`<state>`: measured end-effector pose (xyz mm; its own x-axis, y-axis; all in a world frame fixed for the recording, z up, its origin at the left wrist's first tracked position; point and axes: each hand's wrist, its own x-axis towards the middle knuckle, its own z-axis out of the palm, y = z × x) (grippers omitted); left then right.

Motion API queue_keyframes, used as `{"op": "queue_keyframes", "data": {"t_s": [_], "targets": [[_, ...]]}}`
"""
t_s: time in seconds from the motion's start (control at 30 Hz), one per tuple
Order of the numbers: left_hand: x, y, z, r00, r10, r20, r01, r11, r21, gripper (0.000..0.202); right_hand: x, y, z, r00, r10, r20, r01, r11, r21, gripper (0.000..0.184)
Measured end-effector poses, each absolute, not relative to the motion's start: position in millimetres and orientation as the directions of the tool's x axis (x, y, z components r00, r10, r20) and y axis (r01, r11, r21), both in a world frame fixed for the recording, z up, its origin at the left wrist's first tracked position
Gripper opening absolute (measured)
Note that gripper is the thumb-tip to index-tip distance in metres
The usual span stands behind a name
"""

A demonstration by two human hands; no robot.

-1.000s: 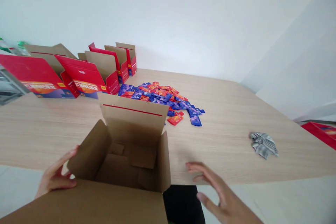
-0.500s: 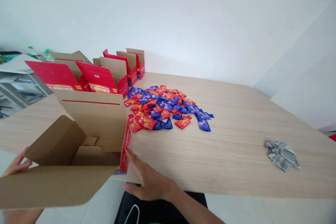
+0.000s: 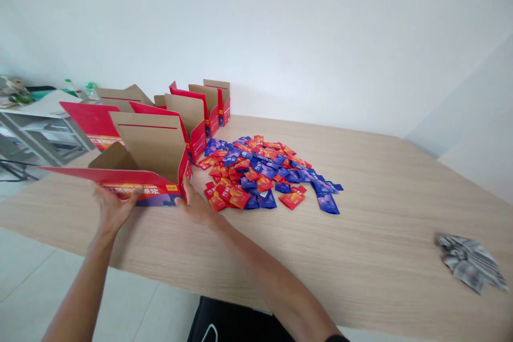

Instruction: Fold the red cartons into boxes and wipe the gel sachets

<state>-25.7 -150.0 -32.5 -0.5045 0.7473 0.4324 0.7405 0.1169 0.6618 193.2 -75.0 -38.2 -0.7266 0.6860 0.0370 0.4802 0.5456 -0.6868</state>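
An open red cardboard box (image 3: 158, 188) with a brown inside stands on the near left of the table, its flaps raised or spread outward. My left hand (image 3: 114, 207) grips its front face from the left, thumb against the printed side and some fingers hidden. At the front right corner, my right hand (image 3: 195, 204) holds the same box, fingers along the right side and thumb at the front. Just right of it lies a heap of red and blue sachets (image 3: 256, 168).
Several similar open red boxes (image 3: 198, 141) stand behind the held one, toward the wall. A crumpled striped cloth (image 3: 471, 262) lies at the right of the table (image 3: 372, 214). A grey shelf unit (image 3: 52, 131) stands beyond the left edge.
Both hands have moved the box away from me, toward the other boxes. Its front flap has risen and shows its red outer side. My right hand has closed round the corner; the view has shifted.
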Motion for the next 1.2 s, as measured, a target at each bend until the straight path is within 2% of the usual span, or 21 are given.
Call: {"op": "queue_keyframes", "data": {"t_s": [0.13,0.27,0.47,0.63,0.83,0.97,1.07,1.13,1.2], "targets": [[-22.8,-118.0,-22.3,-0.595,0.736,0.323,0.645,0.197,0.738,0.148,177.8,-48.4,-39.3,-0.695,0.715,0.077,0.494,0.552,-0.671,0.077],[-32.3,-100.8,-24.9,-0.617,0.734,0.283,0.620,0.232,0.750,0.153,166.7,-30.0,-39.1,-0.681,0.726,0.096,0.490,0.549,-0.677,0.074],[-43.7,-78.7,-35.6,-0.586,0.749,0.310,0.650,0.205,0.732,0.150,162.3,-10.6,-43.4,-0.671,0.734,0.102,0.458,0.518,-0.722,0.076],[-50.6,-56.9,-55.2,-0.602,0.706,0.373,0.646,0.156,0.747,0.124,161.9,6.2,-49.1,-0.661,0.743,0.109,0.417,0.483,-0.770,0.081],[-65.5,-40.0,-64.8,-0.653,0.668,0.356,0.646,0.246,0.723,0.146,156.6,25.9,-49.0,-0.651,0.751,0.109,0.357,0.430,-0.829,0.079],[-67.6,-42.4,-71.0,-0.678,0.644,0.355,0.637,0.273,0.721,0.139,171.1,22.0,-49.4,-0.661,0.732,0.166,0.292,0.455,-0.841,0.080],[-55.3,-56.5,-92.2,-0.707,0.650,0.279,0.599,0.340,0.725,0.131,208.7,5.0,-55.2,-0.699,0.678,0.229,0.217,0.507,-0.834,0.066],[-38.2,-70.5,-112.0,-0.701,0.680,0.214,0.582,0.373,0.722,0.133,248.4,-11.0,-62.0,-0.755,0.563,0.336,0.092,0.598,-0.796,0.050],[-18.2,-83.8,-130.0,-0.660,0.729,0.181,0.599,0.365,0.713,0.136,294.0,-27.6,-70.7,-0.776,0.481,0.408,0.044,0.686,-0.726,0.040]]}}
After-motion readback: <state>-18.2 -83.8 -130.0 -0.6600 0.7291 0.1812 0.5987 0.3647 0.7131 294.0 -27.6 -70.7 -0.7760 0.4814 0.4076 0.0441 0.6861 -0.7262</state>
